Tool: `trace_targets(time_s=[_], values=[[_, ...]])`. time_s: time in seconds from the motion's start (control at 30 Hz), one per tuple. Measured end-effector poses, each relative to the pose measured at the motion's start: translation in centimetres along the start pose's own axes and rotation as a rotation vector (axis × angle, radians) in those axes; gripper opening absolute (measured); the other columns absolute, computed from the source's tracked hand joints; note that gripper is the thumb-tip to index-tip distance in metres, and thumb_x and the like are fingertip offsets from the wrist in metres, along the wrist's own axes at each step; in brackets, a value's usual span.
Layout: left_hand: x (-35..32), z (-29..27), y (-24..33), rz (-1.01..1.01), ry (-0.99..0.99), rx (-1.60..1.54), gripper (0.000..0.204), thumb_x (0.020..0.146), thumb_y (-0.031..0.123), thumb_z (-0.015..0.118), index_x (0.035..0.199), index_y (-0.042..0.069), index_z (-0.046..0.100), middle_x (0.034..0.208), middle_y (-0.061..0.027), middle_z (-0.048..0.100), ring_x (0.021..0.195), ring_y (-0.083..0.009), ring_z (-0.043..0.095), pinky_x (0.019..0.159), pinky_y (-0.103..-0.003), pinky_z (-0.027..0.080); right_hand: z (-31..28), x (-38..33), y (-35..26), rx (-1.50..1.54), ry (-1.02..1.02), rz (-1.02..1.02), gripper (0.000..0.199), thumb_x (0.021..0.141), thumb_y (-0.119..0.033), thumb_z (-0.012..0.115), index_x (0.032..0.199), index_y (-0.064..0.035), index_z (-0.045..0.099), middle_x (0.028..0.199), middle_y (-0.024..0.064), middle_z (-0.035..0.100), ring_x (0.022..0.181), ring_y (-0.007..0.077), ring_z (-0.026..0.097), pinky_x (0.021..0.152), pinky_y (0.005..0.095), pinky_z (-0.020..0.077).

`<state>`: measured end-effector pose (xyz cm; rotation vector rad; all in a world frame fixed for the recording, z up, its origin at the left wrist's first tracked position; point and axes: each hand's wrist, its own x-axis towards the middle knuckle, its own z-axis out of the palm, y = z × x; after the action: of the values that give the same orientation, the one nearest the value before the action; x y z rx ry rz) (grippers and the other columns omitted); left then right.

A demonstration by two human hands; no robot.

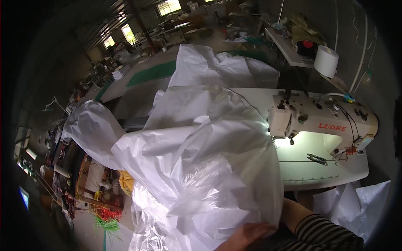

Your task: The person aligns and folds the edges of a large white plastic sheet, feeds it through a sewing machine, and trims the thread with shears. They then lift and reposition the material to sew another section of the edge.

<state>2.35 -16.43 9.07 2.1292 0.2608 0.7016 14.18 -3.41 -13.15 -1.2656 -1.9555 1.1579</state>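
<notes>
A big heap of white plastic sheeting (197, 154) billows over the left part of the desk (331, 175), spilling off its front edge. The right hand (247, 236) is closed on the sheeting's lower edge. A cream sewing machine (322, 123) stands just beside it, toward the desk's right end.

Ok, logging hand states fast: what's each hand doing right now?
Left hand: not in view.
Right hand: at the lower edge of the white plastic sheeting; whether its grip is closed cannot be told.
</notes>
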Motion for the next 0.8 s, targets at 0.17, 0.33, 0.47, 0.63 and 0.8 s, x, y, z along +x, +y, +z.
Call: trace_targets(time_s=[0.17, 0.33, 0.47, 0.63, 0.8], values=[[1.0, -4.7, -1.0, -0.027, 0.062, 0.249, 0.03, 0.08, 0.006, 0.066, 0.109, 0.005, 0.064, 0.097, -0.0139, 0.066, 0.083, -0.0327, 0.066, 0.069, -0.041, 0.054, -1.0, 7.8, 0.4, -0.087, -0.03, 0.136, 0.048, 0.096, -0.011, 0.056, 0.143, -0.0031, 0.043, 0.129, 0.0178, 0.06, 0.124, 0.0255, 0.056, 0.102, 0.0382, 0.0449], [-0.8, -10.9, -2.5, -0.166, 0.28, 0.725, 0.035, 0.074, 0.0, 0.065, 0.108, 0.009, 0.068, 0.096, -0.0076, 0.065, 0.074, -0.0263, 0.067, 0.059, -0.037, 0.055, -0.3, 8.2, -0.1, 0.073, -0.05, 0.215, 0.05, 0.097, -0.012, 0.057, 0.144, -0.0035, 0.042, 0.132, 0.0174, 0.059, 0.125, 0.0247, 0.054, 0.103, 0.0377, 0.0444], [-3.2, -12.2, -4.4, -0.207, 0.163, 0.671, 0.034, 0.075, -0.002, 0.067, 0.108, 0.007, 0.067, 0.094, -0.0101, 0.065, 0.074, -0.0271, 0.067, 0.061, -0.036, 0.055, 0.4, -0.9, -3.2, 0.59, -0.074, 0.355, 0.051, 0.097, -0.012, 0.058, 0.145, -0.0038, 0.041, 0.134, 0.0171, 0.058, 0.127, 0.0241, 0.053, 0.103, 0.0373, 0.044], [-5.7, -8.0, -7.2, -0.29, -0.381, 0.344, 0.034, 0.086, 0.016, 0.064, 0.119, 0.012, 0.062, 0.108, -0.0078, 0.064, 0.083, -0.0256, 0.069, 0.068, -0.035, 0.057, -1.5, -20.3, -11.5, 1.207, 0.101, 0.673, 0.058, 0.099, -0.025, 0.06, 0.148, -0.0038, 0.039, 0.144, 0.0161, 0.051, 0.135, 0.024, 0.046, 0.109, 0.0351, 0.0401], [-4.6, -9.9, -7.1, -0.066, -0.211, 0.25, 0.023, 0.084, 0.015, 0.072, 0.107, 0.013, 0.07, 0.119, -0.0064, 0.067, 0.112, -0.0271, 0.063, 0.089, -0.039, 0.054, -1.4, -33.9, -17.2, 0.433, 0.029, 0.8, 0.083, 0.094, -0.037, 0.066, 0.153, 0.0005, 0.021, 0.152, 0.0212, 0.039, 0.14, 0.0304, 0.04, 0.114, 0.0385, 0.0344]])
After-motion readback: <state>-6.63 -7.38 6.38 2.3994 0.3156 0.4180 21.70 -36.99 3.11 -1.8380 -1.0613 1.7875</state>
